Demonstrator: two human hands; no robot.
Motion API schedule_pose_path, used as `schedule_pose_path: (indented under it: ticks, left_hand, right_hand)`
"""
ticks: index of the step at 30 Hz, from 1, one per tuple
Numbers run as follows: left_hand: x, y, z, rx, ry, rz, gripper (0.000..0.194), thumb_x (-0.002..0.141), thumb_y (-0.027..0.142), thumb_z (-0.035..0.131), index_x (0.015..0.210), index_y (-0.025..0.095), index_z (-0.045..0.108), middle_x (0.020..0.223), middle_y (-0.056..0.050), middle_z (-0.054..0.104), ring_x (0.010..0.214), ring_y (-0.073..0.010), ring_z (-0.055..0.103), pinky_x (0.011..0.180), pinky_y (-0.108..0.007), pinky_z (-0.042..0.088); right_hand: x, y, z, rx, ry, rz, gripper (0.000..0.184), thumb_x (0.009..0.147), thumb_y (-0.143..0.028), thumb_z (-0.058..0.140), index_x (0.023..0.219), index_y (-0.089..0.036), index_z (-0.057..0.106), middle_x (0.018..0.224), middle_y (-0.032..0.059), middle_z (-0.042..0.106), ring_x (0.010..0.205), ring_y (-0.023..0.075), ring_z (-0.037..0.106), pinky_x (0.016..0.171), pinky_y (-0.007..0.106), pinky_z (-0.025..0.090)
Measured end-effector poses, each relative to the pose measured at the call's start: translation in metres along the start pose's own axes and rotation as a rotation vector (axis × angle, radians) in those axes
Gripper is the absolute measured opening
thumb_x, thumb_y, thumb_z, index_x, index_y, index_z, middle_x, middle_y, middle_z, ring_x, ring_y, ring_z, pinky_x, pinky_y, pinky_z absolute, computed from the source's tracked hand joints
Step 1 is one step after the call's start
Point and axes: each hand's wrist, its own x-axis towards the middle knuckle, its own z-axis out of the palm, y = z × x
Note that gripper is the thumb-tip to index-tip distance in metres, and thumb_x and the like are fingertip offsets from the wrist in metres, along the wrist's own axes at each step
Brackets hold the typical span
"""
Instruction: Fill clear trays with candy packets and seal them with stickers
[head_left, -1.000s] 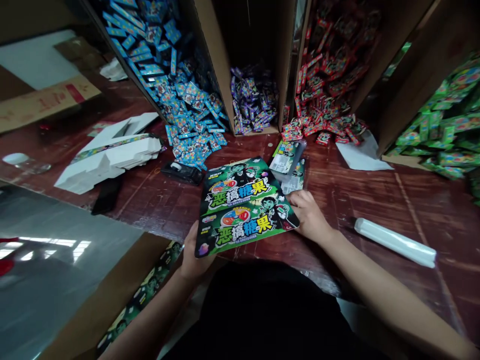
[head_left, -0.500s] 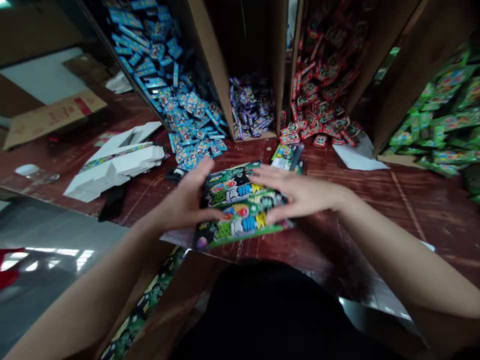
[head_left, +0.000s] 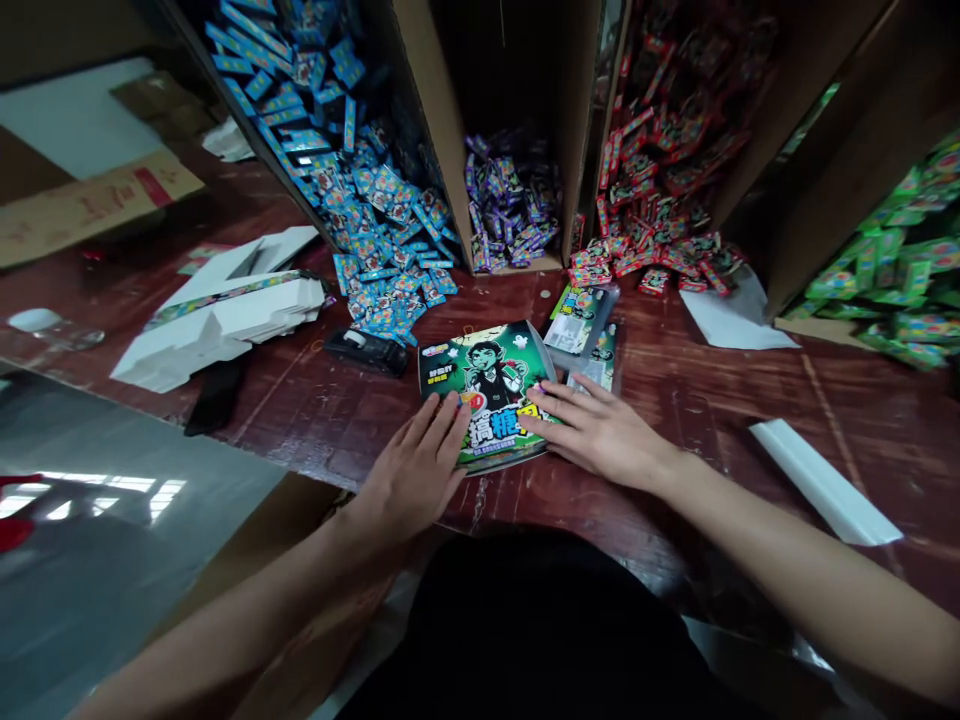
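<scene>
A green and black printed candy box (head_left: 495, 375) lies on the table in front of me, with a cartoon figure and large characters on its top. My left hand (head_left: 420, 455) rests on its front left part, fingers stretched out flat over the lid. On the right side, my right hand (head_left: 596, 430) lays its extended fingers across the edge of the top. Neither hand is wrapped around the box. Just behind it on the right are flat printed packs (head_left: 577, 320), partly covered by the box and my hand.
Cardboard bins at the back hold blue (head_left: 390, 240), purple (head_left: 514, 205), red (head_left: 652, 220) and green (head_left: 892, 260) candy packets. White folded cartons (head_left: 232, 310) and a black tape dispenser (head_left: 365, 350) are at left. A white strip (head_left: 825, 480) lies at right.
The box, blurred and tilted between my raised hands before, now lies flat with its picture upward. Both hands have come down onto it. The white strip at right has come into fuller view.
</scene>
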Motion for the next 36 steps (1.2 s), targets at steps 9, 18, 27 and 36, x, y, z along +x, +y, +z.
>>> schedule_pose_path:
  ticks: [9, 18, 27, 36]
  left_hand:
    - [-0.001, 0.022, 0.031, 0.042, 0.05, -0.04, 0.092, 0.089, 0.049, 0.067, 0.162, 0.022, 0.018, 0.168, -0.02, 0.015, 0.153, -0.0466, 0.012, 0.116, -0.068, 0.03]
    - [-0.07, 0.015, 0.037, 0.209, 0.233, -0.171, 0.072, 0.084, 0.056, 0.069, 0.15, 0.052, 0.038, 0.159, -0.01, 0.041, 0.144, -0.0381, 0.041, 0.111, -0.059, 0.039]
    - [-0.176, -0.027, 0.036, 0.375, 0.176, -0.392, 0.062, 0.09, 0.023, 0.054, 0.151, 0.026, 0.044, 0.159, -0.011, 0.042, 0.147, -0.0308, 0.039, 0.123, -0.047, 0.024]
    - [-0.117, -0.053, 0.02, 0.307, 0.119, -0.863, 0.061, 0.089, 0.027, 0.064, 0.148, 0.029, 0.048, 0.159, -0.017, 0.039, 0.143, -0.0422, 0.039, 0.104, -0.059, 0.039]
  right_hand:
    - [-0.021, 0.014, 0.018, 0.182, 0.042, 0.073, 0.064, 0.094, -0.018, 0.064, 0.146, -0.051, 0.045, 0.168, -0.0076, 0.016, 0.155, 0.0308, 0.014, 0.12, 0.062, 0.032]
    - [-0.007, -0.039, 0.066, 0.439, 0.076, 0.069, 0.067, 0.093, -0.027, 0.058, 0.153, -0.048, 0.037, 0.17, -0.006, -0.008, 0.144, 0.0375, 0.039, 0.106, 0.049, 0.053]
    - [0.163, -0.046, 0.084, 0.652, 0.074, 0.076, 0.067, 0.098, -0.045, 0.052, 0.159, -0.034, 0.026, 0.163, 0.0096, 0.033, 0.148, 0.0298, 0.038, 0.118, 0.053, 0.04]
    - [0.307, -0.024, 0.148, 0.63, 0.111, 0.46, 0.047, 0.09, -0.056, 0.057, 0.115, -0.017, 0.067, 0.118, 0.0139, 0.068, 0.114, 0.0308, 0.062, 0.1, 0.048, 0.049]
